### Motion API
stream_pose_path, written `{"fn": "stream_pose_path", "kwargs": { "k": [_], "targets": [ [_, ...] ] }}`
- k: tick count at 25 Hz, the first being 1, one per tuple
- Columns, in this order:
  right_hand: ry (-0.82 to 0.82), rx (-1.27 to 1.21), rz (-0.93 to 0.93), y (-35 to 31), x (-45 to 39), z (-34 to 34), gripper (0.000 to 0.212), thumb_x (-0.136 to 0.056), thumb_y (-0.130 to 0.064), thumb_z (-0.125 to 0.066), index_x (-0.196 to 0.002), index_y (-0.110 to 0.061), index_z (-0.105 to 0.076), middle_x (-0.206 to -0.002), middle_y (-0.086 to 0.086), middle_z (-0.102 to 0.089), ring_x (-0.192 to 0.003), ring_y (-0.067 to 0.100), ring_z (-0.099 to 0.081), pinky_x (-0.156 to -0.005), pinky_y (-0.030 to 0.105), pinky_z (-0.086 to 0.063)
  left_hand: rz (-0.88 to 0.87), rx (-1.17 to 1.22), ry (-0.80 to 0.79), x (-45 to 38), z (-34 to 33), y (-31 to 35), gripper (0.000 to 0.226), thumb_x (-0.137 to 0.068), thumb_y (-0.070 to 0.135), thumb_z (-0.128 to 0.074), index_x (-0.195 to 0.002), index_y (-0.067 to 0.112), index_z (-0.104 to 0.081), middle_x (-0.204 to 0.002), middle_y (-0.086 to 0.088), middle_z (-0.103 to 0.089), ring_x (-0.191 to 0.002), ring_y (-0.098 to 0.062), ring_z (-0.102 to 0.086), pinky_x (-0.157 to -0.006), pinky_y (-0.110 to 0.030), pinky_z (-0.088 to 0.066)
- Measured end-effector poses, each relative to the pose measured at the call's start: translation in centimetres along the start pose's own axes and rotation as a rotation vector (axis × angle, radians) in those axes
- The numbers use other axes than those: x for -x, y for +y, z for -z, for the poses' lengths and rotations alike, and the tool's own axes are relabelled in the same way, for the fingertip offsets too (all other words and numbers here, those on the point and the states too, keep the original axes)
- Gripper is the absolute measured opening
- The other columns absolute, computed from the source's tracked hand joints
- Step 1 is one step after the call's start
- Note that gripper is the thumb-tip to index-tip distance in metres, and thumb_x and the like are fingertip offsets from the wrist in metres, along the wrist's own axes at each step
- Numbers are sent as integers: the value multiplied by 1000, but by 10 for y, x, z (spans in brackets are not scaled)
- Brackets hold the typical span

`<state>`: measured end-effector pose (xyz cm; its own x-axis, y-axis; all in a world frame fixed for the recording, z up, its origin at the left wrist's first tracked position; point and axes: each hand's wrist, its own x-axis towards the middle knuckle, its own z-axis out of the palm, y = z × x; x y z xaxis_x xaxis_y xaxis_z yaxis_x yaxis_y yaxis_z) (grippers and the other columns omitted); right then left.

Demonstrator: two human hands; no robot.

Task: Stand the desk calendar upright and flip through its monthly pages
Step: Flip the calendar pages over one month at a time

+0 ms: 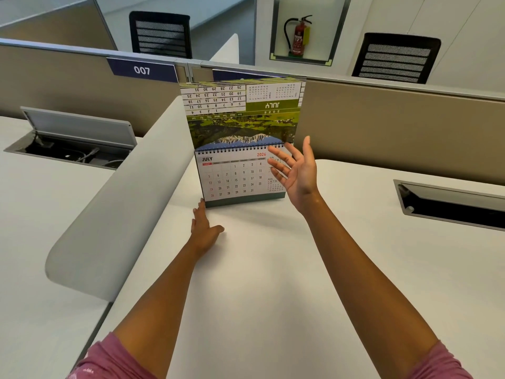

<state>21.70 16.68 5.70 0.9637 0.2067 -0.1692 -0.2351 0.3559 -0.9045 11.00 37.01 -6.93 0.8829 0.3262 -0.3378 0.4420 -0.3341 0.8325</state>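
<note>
Already upright on the white bench [246, 269], the desk calendar [240, 176] is mid-flip, a page [243, 113] standing vertical. Right hand [296, 170] is spread beside it; left hand [203, 228] lies flat, touching its base. Next, push the page over.

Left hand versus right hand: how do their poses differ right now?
The left hand lies low on the desk, fingertips at the desk calendar base corner. The right hand is raised, fingers spread open, beside the spiral binding. Neither hand grips anything.
</note>
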Motion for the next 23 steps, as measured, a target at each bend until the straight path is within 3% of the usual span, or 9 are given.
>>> {"fn": "stream_pose_path", "kwargs": {
  "k": [5, 10, 14, 18, 23],
  "targets": [
    [23, 55, 102, -7, -5, -1, 42, -99, -57, -32, -124, -33, -55, -112, -5, -73, -92, 13, -71, -78, 27, -54, -31, -10, 3, -1, -1, -1, 92, -89, 3, -57, -157, 24, 3, -167, -1, 3, -153, -25, 12, -124, -41, 4],
    [17, 67, 152, -18, -16, 0, 57, -100, -51, -35, -149, -21, -35, -141, 0, -56, -102, 18, -70, -85, 28, -55, 11, 20, 2, -2, 0, -3, 94, -89, 6, -58, -156, 28, 3, -166, -1, 6, -153, -27, 14, -123, -44, 1],
    [-14, 59, 123, -21, -22, 3, 60, -100, -49, -37, -152, -21, -28, -149, 3, -48, -104, 21, -70, -81, 27, -55, 16, 25, 0, -3, -1, -3, 94, -89, 7, -58, -156, 29, 3, -166, -1, 7, -153, -28, 13, -123, -44, 1],
    [53, 33, 113, -16, -18, 7, 56, -99, -47, -42, -148, -20, -35, -137, 0, -57, -99, 20, -72, -80, 28, -56, 12, 19, -2, -4, -1, -3, 94, -89, 6, -59, -156, 27, 2, -167, -1, 4, -153, -26, 12, -123, -42, 1],
    [325, 64, 135, 7, -13, 21, 33, -98, -29, -54, -129, -17, -55, -119, 0, -66, -88, 13, -68, -72, 22, -53, -2, 15, 0, -4, -1, -4, 93, -88, 5, -59, -156, 26, 2, -167, 0, 2, -153, -24, 13, -123, -40, 3]
  ]
}}
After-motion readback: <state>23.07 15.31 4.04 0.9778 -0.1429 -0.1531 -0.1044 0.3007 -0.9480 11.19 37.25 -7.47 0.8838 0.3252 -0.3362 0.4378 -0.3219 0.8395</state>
